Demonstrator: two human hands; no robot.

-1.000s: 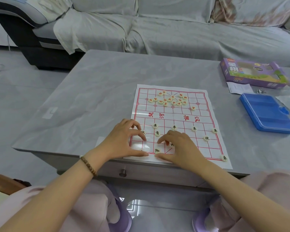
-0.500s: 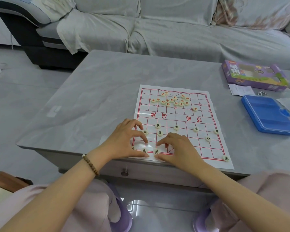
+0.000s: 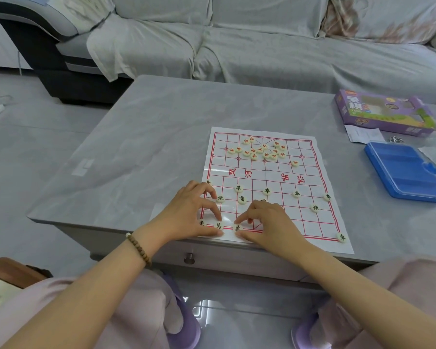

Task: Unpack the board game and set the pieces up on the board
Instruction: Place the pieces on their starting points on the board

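A paper xiangqi board lies at the near edge of the grey table. Several cream discs with black characters stand on its near half, among them a cannon and a corner chariot. A loose cluster of red-lettered discs sits on the far half. My left hand pinches a black horse disc on the nearest row between index finger and thumb. Beside it, my right hand pinches a black elephant disc the same way.
A blue plastic case lies right of the board. Behind it are the purple game box and a paper slip. A covered sofa runs behind the table. A drawer knob sits under the near edge.
Both hands stay at the near row. The left fingers have drawn in, and the horse disc now shows between them, next to the disc under the right hand.
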